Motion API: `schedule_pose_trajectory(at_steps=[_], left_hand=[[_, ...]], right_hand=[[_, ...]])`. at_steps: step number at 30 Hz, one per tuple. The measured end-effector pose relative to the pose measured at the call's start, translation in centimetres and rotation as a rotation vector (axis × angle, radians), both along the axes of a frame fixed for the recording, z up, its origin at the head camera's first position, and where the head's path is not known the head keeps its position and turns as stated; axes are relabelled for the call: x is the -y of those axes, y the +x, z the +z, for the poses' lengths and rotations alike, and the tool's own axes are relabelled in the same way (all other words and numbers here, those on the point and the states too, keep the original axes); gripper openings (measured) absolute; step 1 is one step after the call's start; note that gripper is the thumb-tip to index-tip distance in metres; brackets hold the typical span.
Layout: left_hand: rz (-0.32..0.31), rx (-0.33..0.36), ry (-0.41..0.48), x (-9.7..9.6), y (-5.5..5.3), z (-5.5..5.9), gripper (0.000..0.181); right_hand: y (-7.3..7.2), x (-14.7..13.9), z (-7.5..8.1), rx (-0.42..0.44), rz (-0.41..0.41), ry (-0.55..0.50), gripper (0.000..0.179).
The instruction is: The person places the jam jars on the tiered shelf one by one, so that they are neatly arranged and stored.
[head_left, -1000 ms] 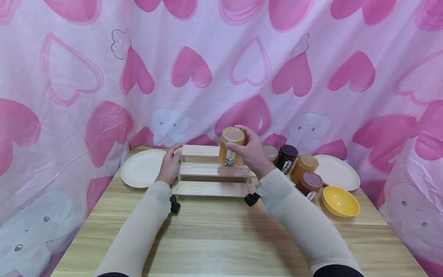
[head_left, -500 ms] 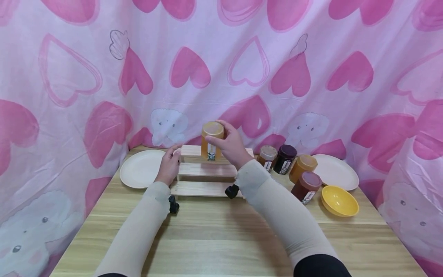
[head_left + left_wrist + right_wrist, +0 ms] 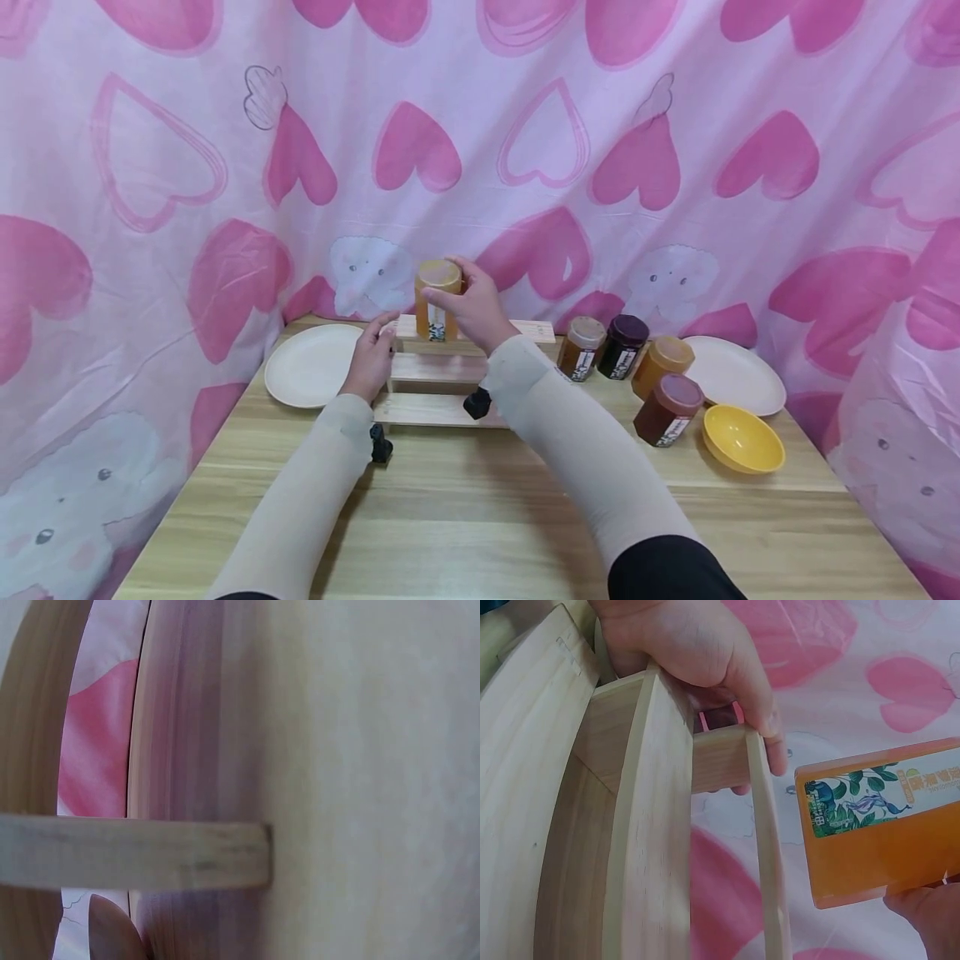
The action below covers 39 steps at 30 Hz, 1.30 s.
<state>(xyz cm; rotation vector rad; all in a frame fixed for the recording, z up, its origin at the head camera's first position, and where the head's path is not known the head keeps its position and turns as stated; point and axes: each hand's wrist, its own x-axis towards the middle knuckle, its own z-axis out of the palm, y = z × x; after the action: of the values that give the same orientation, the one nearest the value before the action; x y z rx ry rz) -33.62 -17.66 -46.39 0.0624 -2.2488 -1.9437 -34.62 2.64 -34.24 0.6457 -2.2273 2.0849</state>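
Observation:
My right hand (image 3: 480,304) holds a jar of honey (image 3: 435,321) upright, thumb on the near side, over the left part of the top board of a three-tier wooden rack (image 3: 435,367). In the right wrist view, a gap separates the base of the honey jar (image 3: 877,840) from the top board (image 3: 769,847). At the rack's left end, my left hand (image 3: 369,362) grips the upper side; its fingers (image 3: 761,712) wrap round the frame there. Wooden boards fill most of the left wrist view, with one fingertip (image 3: 112,930) low down.
Right of the rack stand an amber jar (image 3: 581,350), a dark jar (image 3: 624,346), an orange-yellow jar (image 3: 660,367) and a red-brown jar (image 3: 667,408). A yellow bowl (image 3: 742,437) and a white plate (image 3: 738,371) lie beyond. Another white plate (image 3: 307,367) sits left. A heart-patterned curtain (image 3: 480,150) hangs behind.
My right hand has carried the honey jar leftward along the top board, from its right half to its left part. The left hand has stayed on the rack's end.

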Motion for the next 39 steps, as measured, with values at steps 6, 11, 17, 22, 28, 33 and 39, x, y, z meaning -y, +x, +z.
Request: schedule_pose_trajectory(at_steps=[6,11,17,22,28,33,39], left_hand=[[-0.001,0.012,-0.008,0.0,0.1,0.0,0.045],[-0.007,0.009,0.0,-0.2,0.1,0.0,0.044],[-0.028,0.021,0.016,-0.3,0.0,0.1,0.043],[-0.04,0.021,0.026,-0.2,0.0,0.1,0.045],[-0.03,0.031,0.013,-0.3,0.9,1.4,0.044],[-0.021,0.035,0.015,0.0,0.2,0.4,0.044],[-0.009,-0.012,-0.002,0.1,0.1,0.0,0.043]], right_hand=[[-0.7,1.2,-0.4,-0.015,-0.02,0.015,0.055],[-1.4,1.9,-0.5,-0.014,-0.032,0.02,0.056],[-2.0,2.5,-0.9,-0.002,-0.04,0.028,0.056],[-2.5,2.7,-1.3,0.007,-0.066,0.07,0.065],[-3.0,3.0,-1.5,0.0,-0.064,0.083,0.067],[-3.1,2.9,-1.5,0.011,-0.056,0.094,0.074],[-2.2,1.9,-0.4,0.057,-0.08,0.133,0.09]])
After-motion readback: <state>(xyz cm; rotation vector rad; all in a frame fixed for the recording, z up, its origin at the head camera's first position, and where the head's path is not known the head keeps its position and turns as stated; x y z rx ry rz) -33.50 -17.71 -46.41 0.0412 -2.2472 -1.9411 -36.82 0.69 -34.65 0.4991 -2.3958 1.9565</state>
